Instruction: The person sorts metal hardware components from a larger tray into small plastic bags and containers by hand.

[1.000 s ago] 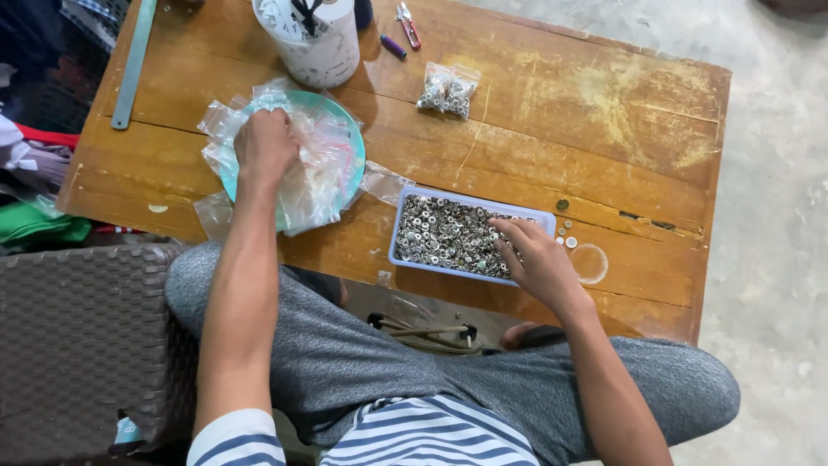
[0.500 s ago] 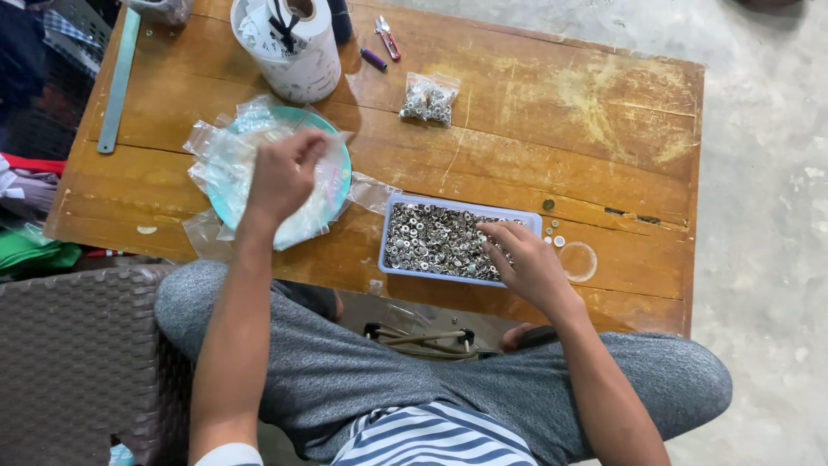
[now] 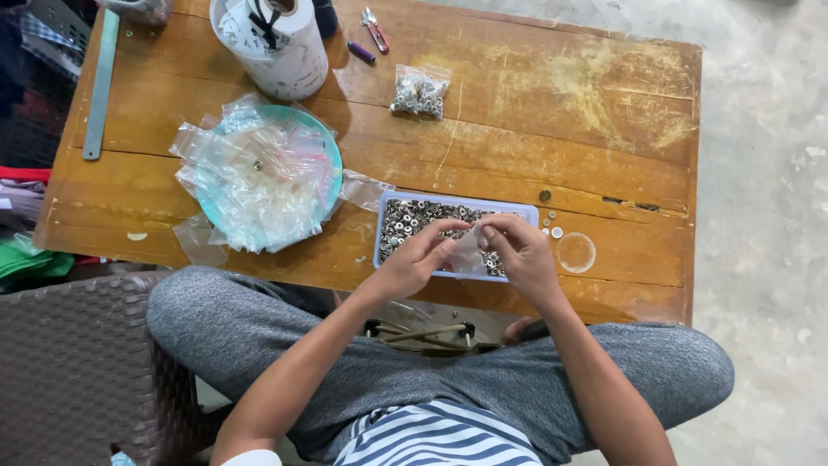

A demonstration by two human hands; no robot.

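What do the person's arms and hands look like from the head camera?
Both arms are bare from the upper arm down. The left hand and right hand wear no gloves, and no rings or watch show. A short white sleeve edges the left arm, on a blue-and-white striped shirt.

The worn wooden counter is orange-brown with pale scuffed patches. The shallow rectangular plastic tray is pale lavender-blue, filled with silvery metal rings. The round plastic plate is turquoise, under clear plastic bags edged with thin red lines. The cylindrical tub is white. The trousers are mottled grey; the shirt is navy-and-white striped.
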